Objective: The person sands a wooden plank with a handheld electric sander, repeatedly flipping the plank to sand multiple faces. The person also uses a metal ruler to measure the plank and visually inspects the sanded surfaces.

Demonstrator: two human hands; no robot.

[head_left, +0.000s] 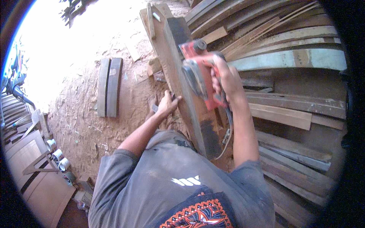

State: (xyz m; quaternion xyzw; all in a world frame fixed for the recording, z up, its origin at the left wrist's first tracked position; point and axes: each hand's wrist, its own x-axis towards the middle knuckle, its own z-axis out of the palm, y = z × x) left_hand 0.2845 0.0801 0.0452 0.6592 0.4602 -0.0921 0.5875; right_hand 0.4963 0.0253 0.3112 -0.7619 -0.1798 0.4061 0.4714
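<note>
Right hand [224,78] grips red planer [208,78]; left hand [167,104], grip unclear, at left edge of beam [170,57]. Keep planer flat.

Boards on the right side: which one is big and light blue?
The light-blue board just right of the right hand and its red power tool. It has a brown patch; neighbouring boards look mostly brown or grey.
</note>
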